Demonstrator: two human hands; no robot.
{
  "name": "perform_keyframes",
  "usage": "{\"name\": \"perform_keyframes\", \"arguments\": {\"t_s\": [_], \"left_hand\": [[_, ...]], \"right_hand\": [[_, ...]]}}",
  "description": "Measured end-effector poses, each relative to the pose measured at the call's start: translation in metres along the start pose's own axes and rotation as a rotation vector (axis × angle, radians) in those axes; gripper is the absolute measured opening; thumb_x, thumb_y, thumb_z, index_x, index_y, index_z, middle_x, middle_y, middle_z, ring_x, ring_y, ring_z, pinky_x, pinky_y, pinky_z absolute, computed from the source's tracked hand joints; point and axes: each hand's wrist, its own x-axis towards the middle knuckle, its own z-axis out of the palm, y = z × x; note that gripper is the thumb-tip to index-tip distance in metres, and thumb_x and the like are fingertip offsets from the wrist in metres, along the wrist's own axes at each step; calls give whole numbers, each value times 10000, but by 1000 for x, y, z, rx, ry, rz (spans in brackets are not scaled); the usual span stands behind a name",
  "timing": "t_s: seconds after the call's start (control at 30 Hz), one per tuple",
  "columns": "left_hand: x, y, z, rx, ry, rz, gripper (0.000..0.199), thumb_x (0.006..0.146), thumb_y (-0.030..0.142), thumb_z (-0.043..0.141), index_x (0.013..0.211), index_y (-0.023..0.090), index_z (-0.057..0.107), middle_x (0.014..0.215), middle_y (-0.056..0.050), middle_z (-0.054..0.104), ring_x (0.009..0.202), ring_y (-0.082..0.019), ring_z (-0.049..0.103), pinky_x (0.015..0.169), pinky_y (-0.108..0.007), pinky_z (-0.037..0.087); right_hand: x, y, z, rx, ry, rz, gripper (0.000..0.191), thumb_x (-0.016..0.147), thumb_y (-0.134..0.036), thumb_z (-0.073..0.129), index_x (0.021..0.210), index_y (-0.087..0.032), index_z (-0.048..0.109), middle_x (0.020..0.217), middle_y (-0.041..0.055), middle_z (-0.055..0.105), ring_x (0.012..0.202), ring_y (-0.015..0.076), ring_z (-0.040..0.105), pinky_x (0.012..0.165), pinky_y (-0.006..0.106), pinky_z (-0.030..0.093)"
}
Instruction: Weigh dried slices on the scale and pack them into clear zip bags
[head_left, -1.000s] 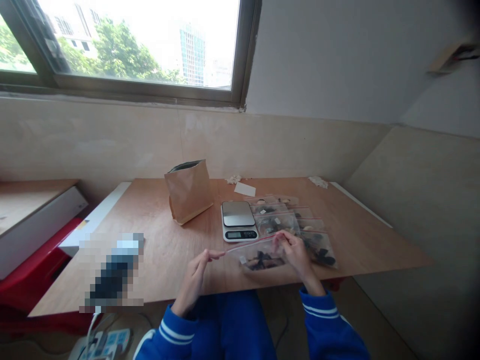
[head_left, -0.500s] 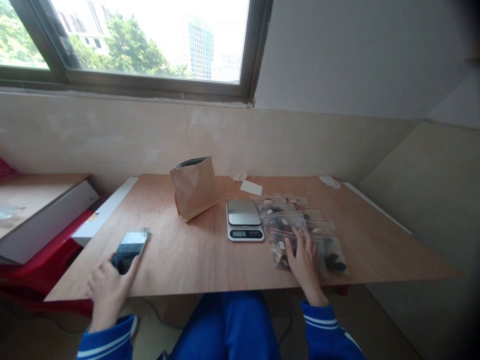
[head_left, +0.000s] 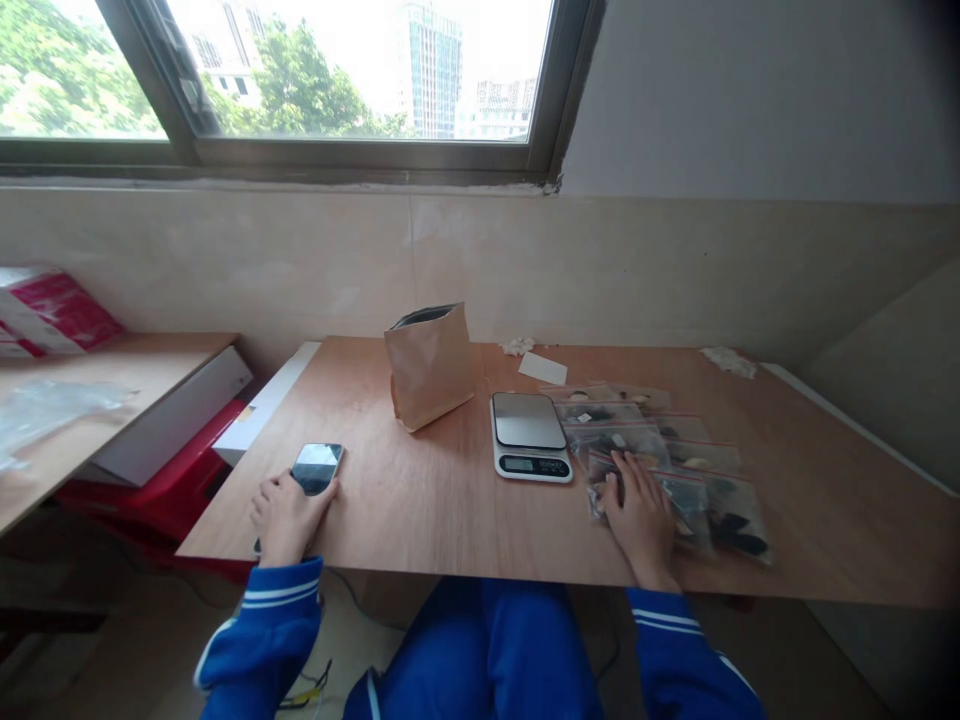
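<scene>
At the table's left, my left hand (head_left: 289, 515) covers the near part of a smartphone (head_left: 318, 466) lying screen up. Its thumb lies along the phone's right side and its fingers are on the left. My right hand (head_left: 641, 520) rests palm down on the zip-lock bags (head_left: 739, 525), fingers stretched out and slightly apart. These clear, red-striped bags overlap one another and hold dark and pale pieces that I cannot make out. A white digital kitchen scale (head_left: 529, 437) with a bare steel plate stands just left of them. Farther back, a brown paper pouch (head_left: 430, 368) stands upright with its top open.
Behind the scale lie a white card (head_left: 543, 368) and a crumpled white scrap (head_left: 517, 346). Another scrap (head_left: 729, 361) sits at the back right. A second table (head_left: 187, 350) on the left bears clear plastic (head_left: 56, 410) and a pink-and-white package (head_left: 56, 310).
The view has turned left, so everything appears farther right. My left hand now covers more of the phone. My right hand's fingers lie flatter and closer together on the bags.
</scene>
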Motion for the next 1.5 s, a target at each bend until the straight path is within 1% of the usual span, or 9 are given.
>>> {"name": "perform_keyframes", "arguments": {"t_s": [0.2,0.43,0.7,0.93,1.07,1.2,1.27,1.33,1.5], "left_hand": [[11,-12,-2,-50,-70,95,826,686,700,443,1160,34,567,1079,-241,548,1038,-385,493,898,-423,371],[10,-11,-4,27,-126,78,920,671,694,459,1233,-34,464,1159,-298,499,1134,-434,453,899,-451,365],[-18,2,-21,6,-165,35,899,674,663,500,1261,-16,443,1182,-276,491,1141,-423,461,922,-457,362],[-48,10,-13,38,-145,37,893,708,646,516,1268,-46,451,1152,-297,494,1107,-441,474,882,-500,388],[-36,-9,-8,-175,-213,31,906,715,711,469,1302,21,465,1202,-276,489,1194,-465,444,931,-566,380],[-10,-41,-7,-675,-560,29,841,739,684,512,1353,119,405,1264,-208,501,1143,-344,560,897,-457,492],[-1,-49,-6,-797,-639,88,875,684,623,646,1375,166,366,1305,-184,493,1138,-309,575,881,-400,518],[4,-49,-3,-814,-610,138,858,662,594,691,1356,188,391,1282,-161,521,1118,-299,586,866,-388,529],[14,-44,4,-820,-432,174,590,818,643,467,1170,181,568,1125,-107,630,1120,-290,580,945,-436,481]], "right_hand": [[-2,0,0,9,7,2,462,934,-313,351,1344,-180,518,1370,117,548,1242,287,503,1027,467,383],[-2,1,0,10,1,-3,456,945,-309,340,1327,-151,532,1359,130,558,1246,275,500,1033,448,376],[-4,2,2,24,8,8,460,941,-311,338,1335,-165,527,1371,116,549,1247,282,501,1032,454,372],[-4,2,2,20,18,-7,448,945,-308,346,1325,-160,533,1358,114,561,1226,276,519,1023,441,380],[-4,3,3,16,28,-16,442,944,-304,359,1320,-153,535,1358,121,560,1223,278,524,1018,442,388],[-3,4,4,19,28,-21,444,940,-275,344,1323,-157,534,1359,115,561,1225,274,527,1016,442,395],[-3,4,3,20,31,-21,444,936,-264,340,1319,-159,537,1354,111,565,1222,272,530,1015,440,397],[-3,3,3,23,29,-20,444,931,-262,346,1320,-164,537,1353,108,567,1219,270,532,1013,439,398],[-4,4,4,21,30,-14,449,923,-253,356,1330,-173,528,1360,106,560,1219,269,527,1018,446,393]]}}
